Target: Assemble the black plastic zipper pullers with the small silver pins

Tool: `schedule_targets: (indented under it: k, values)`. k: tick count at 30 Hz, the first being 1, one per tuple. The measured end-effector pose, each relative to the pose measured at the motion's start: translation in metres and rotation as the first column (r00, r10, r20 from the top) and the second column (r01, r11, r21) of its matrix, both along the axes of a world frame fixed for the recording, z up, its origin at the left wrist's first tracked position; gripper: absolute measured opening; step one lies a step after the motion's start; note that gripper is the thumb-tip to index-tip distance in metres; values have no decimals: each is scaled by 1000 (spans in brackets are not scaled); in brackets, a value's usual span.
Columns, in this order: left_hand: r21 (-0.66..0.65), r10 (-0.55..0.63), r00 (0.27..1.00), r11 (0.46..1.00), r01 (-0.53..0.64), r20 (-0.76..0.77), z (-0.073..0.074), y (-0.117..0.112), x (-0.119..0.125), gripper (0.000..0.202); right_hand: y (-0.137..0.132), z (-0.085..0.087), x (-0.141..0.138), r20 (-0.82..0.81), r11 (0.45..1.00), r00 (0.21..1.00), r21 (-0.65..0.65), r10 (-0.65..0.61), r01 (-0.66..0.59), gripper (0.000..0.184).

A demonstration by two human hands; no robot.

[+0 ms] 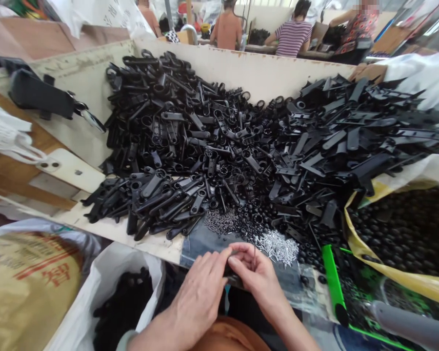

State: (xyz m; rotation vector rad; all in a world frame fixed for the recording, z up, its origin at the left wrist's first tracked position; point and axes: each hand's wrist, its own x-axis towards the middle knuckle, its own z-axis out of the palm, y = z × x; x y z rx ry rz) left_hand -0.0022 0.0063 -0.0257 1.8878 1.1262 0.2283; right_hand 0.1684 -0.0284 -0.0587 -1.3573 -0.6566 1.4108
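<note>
My left hand (199,292) and my right hand (258,275) meet at the near edge of the table, fingers pinched together on a small black plastic part (231,279) that is mostly hidden between them. Just beyond my fingers lie a heap of small silver pins (278,245) and a scatter of small black caps (254,214). A large pile of black plastic arms (190,146) fills the table behind them.
A white board wall (263,73) backs the pile. A yellow sack of black round parts (406,234) sits at right, a white bag of black parts (124,302) and a tan sack (25,282) at left. A green tool (332,282) lies nearby. Several people sit beyond the wall.
</note>
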Motion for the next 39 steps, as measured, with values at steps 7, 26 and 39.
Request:
schedule_targets:
  k: [7,26,39]
  values:
    - [-633,154,979,773,-34,135,11,12,-10,34,8,2,-5,48,996,996,-32,81,-80,43]
    - [-894,408,890,449,1,206,22,9,-10,76,6,15,23,409,868,824,132,393,-479,33]
    - [-921,414,889,390,20,195,11,3,-4,40,6,27,31,624,768,632,78,459,-636,35]
